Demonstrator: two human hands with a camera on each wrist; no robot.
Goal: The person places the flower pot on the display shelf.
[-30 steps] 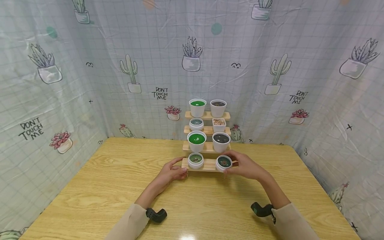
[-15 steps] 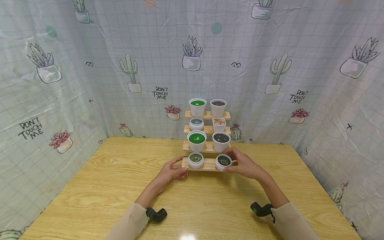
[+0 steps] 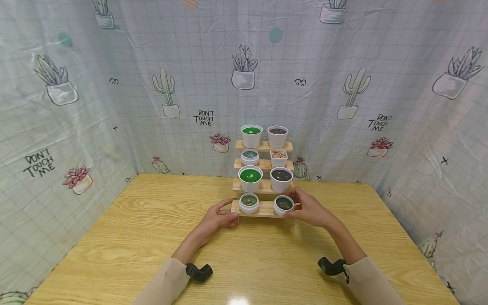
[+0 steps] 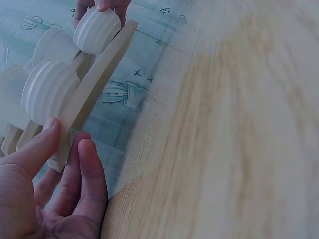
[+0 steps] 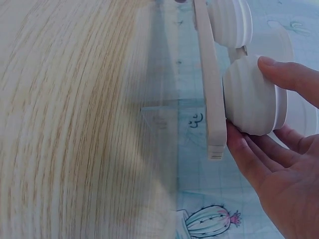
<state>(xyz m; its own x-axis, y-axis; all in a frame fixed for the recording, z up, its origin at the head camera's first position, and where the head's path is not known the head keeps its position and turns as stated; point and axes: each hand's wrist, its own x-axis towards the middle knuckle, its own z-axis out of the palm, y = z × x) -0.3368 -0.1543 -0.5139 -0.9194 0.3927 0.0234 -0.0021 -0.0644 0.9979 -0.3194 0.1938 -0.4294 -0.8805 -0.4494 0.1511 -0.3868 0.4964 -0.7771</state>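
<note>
A stepped wooden stand (image 3: 266, 208) holds white pots in pairs on its boards. My left hand (image 3: 218, 220) grips the left end of the lowest board, with the thumb (image 4: 47, 130) on top and fingers beneath. On that board's right end, my right hand (image 3: 310, 210) holds a round ribbed pot (image 3: 284, 206) with dark green filling, thumb on one side and fingers on the other. A matching ribbed pot (image 3: 249, 203) with green filling sits at the left end, near my left hand. In the right wrist view, the held pot (image 5: 251, 94) is against or just above the board; I cannot tell which.
Higher boards carry tall white pots, green-filled (image 3: 250, 180) and dark-filled (image 3: 281, 180), a small round pot (image 3: 249, 156) and a square pot (image 3: 278, 158) of pebbles. The stand is on a wood-grain table (image 3: 171, 207), before a cactus-print curtain (image 3: 206, 55).
My right hand has shifted the ribbed pot slightly left and back on the lowest board. My left hand has kept its grip on the board's end.
</note>
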